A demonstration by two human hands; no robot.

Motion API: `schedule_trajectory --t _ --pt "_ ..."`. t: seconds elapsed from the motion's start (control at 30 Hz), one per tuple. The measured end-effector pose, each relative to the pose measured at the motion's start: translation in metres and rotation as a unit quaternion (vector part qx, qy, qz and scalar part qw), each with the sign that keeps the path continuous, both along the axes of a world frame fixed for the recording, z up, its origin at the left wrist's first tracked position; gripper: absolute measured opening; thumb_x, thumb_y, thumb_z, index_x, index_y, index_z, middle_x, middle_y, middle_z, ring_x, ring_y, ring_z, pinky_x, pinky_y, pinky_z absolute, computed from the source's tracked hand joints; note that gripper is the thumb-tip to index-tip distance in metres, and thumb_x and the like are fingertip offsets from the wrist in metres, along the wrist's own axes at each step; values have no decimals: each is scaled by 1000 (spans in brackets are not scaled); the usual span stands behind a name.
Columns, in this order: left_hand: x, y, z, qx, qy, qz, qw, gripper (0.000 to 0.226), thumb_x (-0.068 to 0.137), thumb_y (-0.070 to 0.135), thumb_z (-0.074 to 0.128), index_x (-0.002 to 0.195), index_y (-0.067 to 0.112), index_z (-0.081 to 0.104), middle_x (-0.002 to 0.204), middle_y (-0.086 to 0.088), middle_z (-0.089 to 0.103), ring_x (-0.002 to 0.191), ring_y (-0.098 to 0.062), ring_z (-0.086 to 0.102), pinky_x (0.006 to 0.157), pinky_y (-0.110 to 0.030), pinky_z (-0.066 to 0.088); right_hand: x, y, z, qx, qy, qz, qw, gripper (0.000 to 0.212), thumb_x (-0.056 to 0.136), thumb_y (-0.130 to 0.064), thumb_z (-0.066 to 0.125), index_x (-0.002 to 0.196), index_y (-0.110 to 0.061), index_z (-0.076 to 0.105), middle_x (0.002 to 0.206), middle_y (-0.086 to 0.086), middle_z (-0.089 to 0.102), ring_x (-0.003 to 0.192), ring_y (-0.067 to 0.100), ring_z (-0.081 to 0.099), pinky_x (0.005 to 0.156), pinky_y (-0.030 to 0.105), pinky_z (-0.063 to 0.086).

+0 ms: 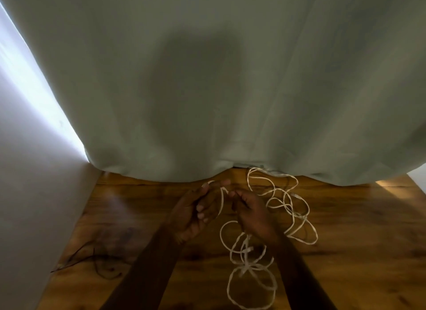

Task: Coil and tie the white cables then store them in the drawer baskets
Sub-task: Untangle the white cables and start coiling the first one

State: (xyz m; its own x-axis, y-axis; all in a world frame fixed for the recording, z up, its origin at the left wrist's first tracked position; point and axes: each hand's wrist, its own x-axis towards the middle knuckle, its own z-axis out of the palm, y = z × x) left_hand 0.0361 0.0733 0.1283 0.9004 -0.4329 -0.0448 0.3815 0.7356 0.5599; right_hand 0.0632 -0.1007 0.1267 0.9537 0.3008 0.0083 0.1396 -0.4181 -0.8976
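Your left hand (193, 214) is raised just above the wooden tabletop (359, 229), palm turned inward, fingers curled round a strand of the white cable (288, 208); the strand loops over its fingertips and drops down between your two hands. Your right hand (253, 214) sits just beside the left, fingers bent and closed on the same cable, though the exact pinch point is blurred and hard to read.

The cable lies loose and uncoiled on the tabletop. Taking your right hand as the landmark: one tangle of open loops spreads on its far right side, reaching back to the hem of the grey-green curtain (207, 79), where one loop touches the fabric. A second cluster of loops lies nearer to you than that hand, under and beside your right forearm, with a small knot-like crossing in its middle and one large round loop at the near end. The two clusters seem to be joined through your hands, but you cannot tell whether this is one cable or several.

Well to the left of your right hand, past your left forearm, a thin dark wire (92, 259) lies on the tabletop beside the pale wall (27, 182). The curtain hangs across the far edge of the tabletop and fills the upper view
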Motion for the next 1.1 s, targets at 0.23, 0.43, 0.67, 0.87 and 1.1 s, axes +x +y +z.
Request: schedule_trajectory --t 0.23,0.43,0.67,0.87,1.1 --pt "21 -5 12 -20 21 93 995 47 99 23 42 137 -3 49 100 -14 73 76 -20 72 65 -27 59 -8 0 -11 -102 10 63 993 29 106 -20 44 88 -33 62 64 -16 60 60 -8 61 56 9 37" --pt "29 -20 19 -40 46 125 990 44 103 19 31 141 3 44 136 -19 58 121 -32 61 98 -38 52 -6 -3 -1 -229 -46 123 964 35 106 -34 40 101 -15 69 93 1 70 84 11 64 79 34 51" --pt "37 -25 13 7 37 169 985 51 96 21 41 145 10 39 131 -15 63 122 -31 59 98 -35 52 -10 -10 2 -278 -35 150 948 34 104 -42 39 105 -22 67 99 -4 69 87 10 64 81 38 54" --pt "38 -33 4 313 -58 186 929 41 102 21 42 143 19 40 112 -12 72 106 -27 69 91 -33 55 -13 -14 16 -280 -70 173 941 18 96 -35 59 108 -26 70 106 -9 69 95 6 64 81 26 52" --pt "11 -36 5 461 -41 82 883 44 103 17 42 66 26 63 57 4 55 50 -10 49 49 -22 35 8 -26 52 -117 -82 155 977 12 81 -20 80 82 -29 72 80 -11 71 78 5 68 72 38 57"
